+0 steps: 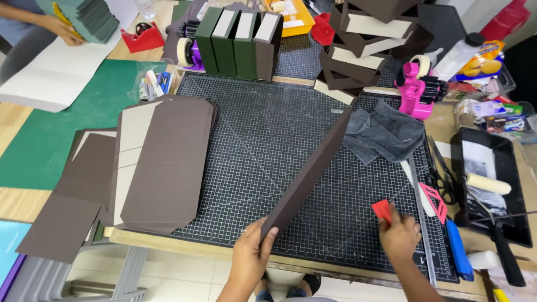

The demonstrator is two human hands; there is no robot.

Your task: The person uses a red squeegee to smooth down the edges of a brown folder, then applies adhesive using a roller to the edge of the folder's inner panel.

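Left hand (250,260) grips the near end of a long dark-brown cardboard panel (306,174), tilted on edge across the black gridded cutting mat (251,151); right hand (399,237) closed around a small red plastic scraper (382,211), resting on the mat.

Place: craft workshop for making covered boxes by hand.
Work surface: black gridded cutting mat (268,145) on a wooden desk (17,204); green mat (67,123) to the left.
Stock: brown cut sheets (162,162) stacked left; finished green boxes (226,42) far centre; brown box shells (369,39) piled far right.
Tools: pink tape dispenser (418,89), scissors (442,173), glue roller in black tray (492,184) on the right.
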